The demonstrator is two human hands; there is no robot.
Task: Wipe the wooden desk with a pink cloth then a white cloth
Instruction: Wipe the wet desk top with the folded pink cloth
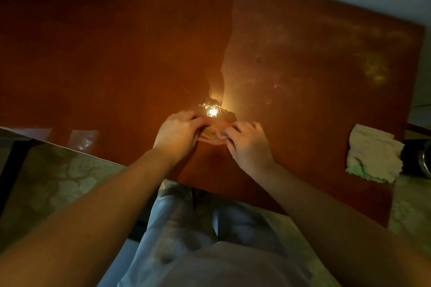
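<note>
The reddish-brown wooden desk fills most of the view. Near its front edge my left hand and my right hand meet over a small folded cloth. Both hands grip this cloth, and only a pinkish-tan strip of it shows between the fingers. A white cloth with a green corner lies crumpled at the desk's right front edge, apart from both hands. A bright light reflection glares on the desk just beyond my hands.
A dark round object sits just past the desk's right edge beside the white cloth. Patterned floor lies to the left below the desk. My legs in light trousers stand against the desk's front edge.
</note>
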